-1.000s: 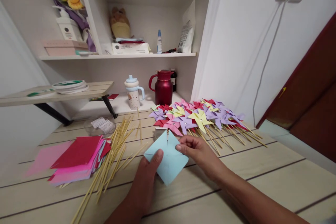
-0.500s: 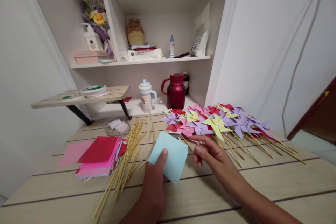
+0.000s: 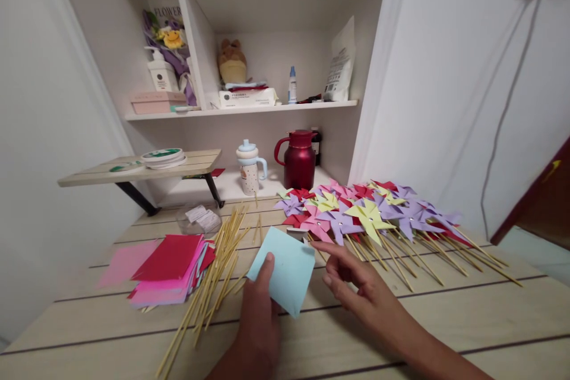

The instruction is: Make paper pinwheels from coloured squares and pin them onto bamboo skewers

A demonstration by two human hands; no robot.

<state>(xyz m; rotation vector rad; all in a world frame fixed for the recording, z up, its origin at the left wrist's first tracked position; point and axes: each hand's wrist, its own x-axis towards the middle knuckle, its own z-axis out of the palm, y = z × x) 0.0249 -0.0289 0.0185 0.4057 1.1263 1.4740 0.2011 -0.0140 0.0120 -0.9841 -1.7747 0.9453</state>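
Left hand (image 3: 260, 309): grip closed on blue paper (image 3: 282, 267) above worktop (image 3: 325, 335), thumb on top, probably to keep it flat. Right hand (image 3: 358, 288): grip released, index by paper's right corner, contact unclear. Sticks (image 3: 217, 267) left of grip, pinwheels (image 3: 370, 218) right, likely split for easy reach. "FLOWER" legible on bouquet (image 3: 173, 40) beyond left grip; pump bottle (image 3: 162, 76) label too small to read.

left hand (image 3: 260, 312): gripping, thumb (image 3: 266, 273) laid on top, other fingers hidden underneath | left forearm (image 3: 243, 359): running up from the bottom edge | right hand (image 3: 367, 294): loosely parted, index finger (image 3: 335, 250) pointing leftward, thumb apart below it, other fingers curled | right forearm (image 3: 434, 353): slanting in from lower right
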